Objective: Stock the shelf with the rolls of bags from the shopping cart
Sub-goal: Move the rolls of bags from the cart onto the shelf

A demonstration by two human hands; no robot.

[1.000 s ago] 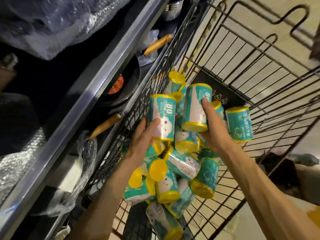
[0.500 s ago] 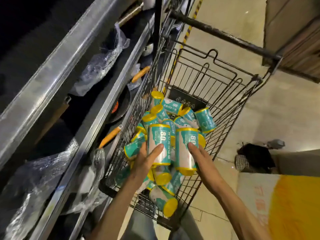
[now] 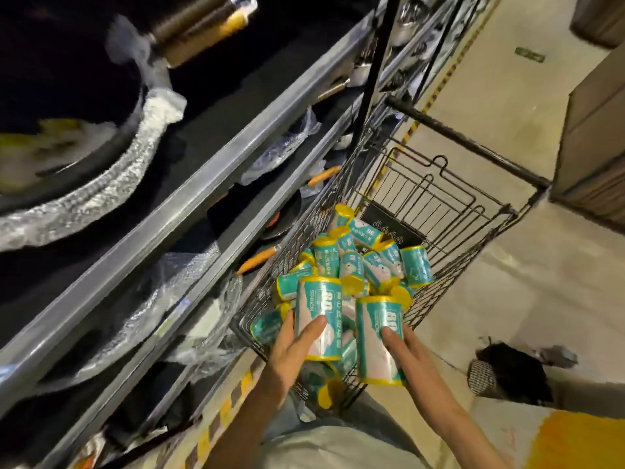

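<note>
A black wire shopping cart stands beside the shelf and holds several teal rolls of bags with yellow ends. My left hand grips one upright roll marked "80", lifted above the cart's near end. My right hand grips a second such roll just to the right of it. The two held rolls stand side by side, a little apart. The grey metal shelf runs along the left.
The shelf tiers hold pans wrapped in bubble wrap, some with wooden handles. A black upright post stands at the cart's far corner. A dark bag lies on the floor to the right, and boxes stand further back.
Both hands have lifted their rolls up out of the pile and drawn them back towards me. The view has risen, showing more of the shelf and floor.
</note>
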